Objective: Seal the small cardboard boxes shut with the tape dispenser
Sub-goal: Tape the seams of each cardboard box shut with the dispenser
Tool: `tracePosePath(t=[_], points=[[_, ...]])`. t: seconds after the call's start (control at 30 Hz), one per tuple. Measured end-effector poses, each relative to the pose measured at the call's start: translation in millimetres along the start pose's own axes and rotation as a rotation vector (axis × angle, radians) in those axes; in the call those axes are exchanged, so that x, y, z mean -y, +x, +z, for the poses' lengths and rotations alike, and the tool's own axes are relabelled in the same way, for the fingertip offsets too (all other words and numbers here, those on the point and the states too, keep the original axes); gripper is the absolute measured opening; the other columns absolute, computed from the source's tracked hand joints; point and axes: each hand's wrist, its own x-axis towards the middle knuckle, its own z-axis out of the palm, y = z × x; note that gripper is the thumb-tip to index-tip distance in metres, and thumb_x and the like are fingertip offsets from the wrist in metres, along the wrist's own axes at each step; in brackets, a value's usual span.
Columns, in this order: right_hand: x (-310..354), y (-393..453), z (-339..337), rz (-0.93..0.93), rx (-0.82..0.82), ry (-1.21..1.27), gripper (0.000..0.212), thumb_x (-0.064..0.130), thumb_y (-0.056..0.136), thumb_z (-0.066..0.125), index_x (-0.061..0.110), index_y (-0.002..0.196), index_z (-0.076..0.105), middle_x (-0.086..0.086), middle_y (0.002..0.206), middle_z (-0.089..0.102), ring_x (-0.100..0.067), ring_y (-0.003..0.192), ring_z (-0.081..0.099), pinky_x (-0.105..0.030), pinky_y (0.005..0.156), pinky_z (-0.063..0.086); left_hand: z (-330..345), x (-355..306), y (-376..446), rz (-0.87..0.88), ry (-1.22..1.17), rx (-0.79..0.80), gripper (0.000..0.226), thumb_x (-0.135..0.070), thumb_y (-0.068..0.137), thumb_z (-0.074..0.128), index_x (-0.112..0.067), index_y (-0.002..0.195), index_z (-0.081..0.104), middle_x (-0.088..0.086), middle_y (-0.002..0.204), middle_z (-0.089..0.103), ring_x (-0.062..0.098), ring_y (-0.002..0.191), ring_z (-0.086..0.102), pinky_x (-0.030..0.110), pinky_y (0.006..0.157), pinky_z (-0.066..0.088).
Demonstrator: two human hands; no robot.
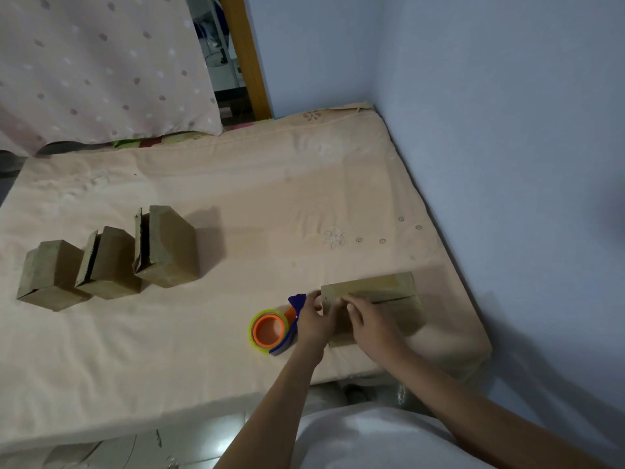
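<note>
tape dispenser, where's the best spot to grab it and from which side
Probably the blue handle, taken from the right, where the left hand already sits against it. The tape dispenser lies flat on the mattress, its orange hub and roll facing up at left, so fingers would best wrap the handle.

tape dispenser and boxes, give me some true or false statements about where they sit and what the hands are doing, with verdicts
1. Three cardboard boxes stand in a row at the left of the mattress. True.
2. The tape dispenser lies on top of a box. False: it sits on the mattress beside the left hand.
3. Both hands touch the box at the right. True; the right hand rests on it.
4. The dispenser's hub is green. False: it is orange.
</note>
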Motion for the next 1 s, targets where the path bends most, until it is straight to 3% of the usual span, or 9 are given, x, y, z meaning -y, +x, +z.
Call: tracePosePath(t=[0.1,0.17,0.23,0.27,0.37,0.5,0.63,0.8,1.0], points=[[-6.8,7.6,-14.1,0.067,-0.368,0.004,0.030,0.030,0.105,0.045,0.017,0.126,0.062,0.002,0.097,0.070,-0.013,0.083,0.066,-0.031,0.074,0.058,1.2,-1.4,-0.7,0.001,0.038,-0.004,0.050,-0.036,0.091,0.071,-0.025,0.135,0.050,0.001,0.121,0.060,0.016,0.099,0.058,0.032,0.077,0.053],[-18.9,16.0,-24.0,0.102,-0.493,-0.052,0.036,0.029,0.101,0.054,0.013,0.133,0.054,-0.006,0.112,0.068,-0.023,0.099,0.067,-0.040,0.084,0.059,1.6,-4.8,0.0,-0.024,0.055,-0.002,0.053,-0.037,0.091,0.070,-0.024,0.137,0.049,0.002,0.122,0.059,0.017,0.098,0.056,0.030,0.075,0.049],[-33.6,25.4,-28.9,0.260,-0.387,-0.094,0.076,0.042,0.093,0.066,0.003,0.150,0.033,-0.019,0.147,0.048,-0.033,0.134,0.049,-0.045,0.110,0.043,3.0,-9.3,1.0,-0.071,0.053,0.013,0.061,-0.043,0.087,0.073,-0.024,0.138,0.046,0.001,0.120,0.058,0.017,0.096,0.056,0.028,0.072,0.048],[-38.4,28.7,-29.1,0.363,-0.294,-0.097,0.097,0.053,0.087,0.068,0.000,0.154,0.022,-0.022,0.156,0.035,-0.035,0.141,0.039,-0.046,0.115,0.037,4.7,-12.8,-0.4,-0.083,0.060,0.024,0.068,-0.047,0.083,0.076,-0.024,0.138,0.044,0.000,0.119,0.056,0.017,0.097,0.055,0.027,0.072,0.047],[-38.5,33.7,-25.1,0.543,-0.159,-0.089,0.123,0.071,0.074,0.071,-0.002,0.155,0.015,-0.023,0.151,0.039,-0.038,0.133,0.048,-0.045,0.104,0.045,12.1,-16.2,0.9,-0.075,0.135,0.010,0.090,-0.057,0.070,0.084,-0.020,0.138,0.038,0.003,0.125,0.056,0.019,0.104,0.054,0.031,0.081,0.048],[-37.3,38.2,-23.3,0.571,-0.271,-0.026,0.107,0.062,0.065,0.083,0.004,0.141,0.037,-0.018,0.135,0.053,-0.038,0.118,0.058,-0.043,0.094,0.050,17.1,-16.7,4.5,-0.083,0.229,-0.079,0.084,-0.061,0.067,0.083,-0.014,0.127,0.051,0.004,0.120,0.063,0.023,0.103,0.060,0.034,0.084,0.053],[-41.2,40.7,-28.9,0.600,-0.276,0.066,0.096,0.054,0.064,0.088,0.010,0.135,0.042,-0.011,0.135,0.056,-0.035,0.117,0.060,-0.039,0.086,0.050,15.2,-19.3,4.7,-0.060,0.278,-0.071,0.059,-0.058,0.073,0.080,-0.017,0.104,0.053,-0.002,0.098,0.063,0.018,0.085,0.057,0.031,0.071,0.050],[-53.2,36.1,-41.1,0.549,-0.291,0.153,0.042,0.043,0.081,0.079,0.020,0.102,0.052,0.004,0.095,0.062,-0.025,0.091,0.063,-0.030,0.069,0.040,8.4,-14.8,11.7,-0.036,0.259,-0.080,0.050,-0.057,0.077,0.077,-0.017,0.100,0.057,-0.004,0.095,0.063,0.018,0.087,0.059,0.031,0.074,0.050],[-79.3,34.4,-54.9,0.514,-0.245,0.196,0.019,0.033,0.095,0.064,0.019,0.108,0.067,0.001,0.110,0.071,-0.022,0.100,0.064,-0.031,0.077,0.045,-2.2,-0.9,20.8,-0.042,0.143,-0.018,0.049,-0.052,0.077,0.078,-0.011,0.103,0.070,0.007,0.099,0.073,0.020,0.088,0.068,0.034,0.070,0.058]])
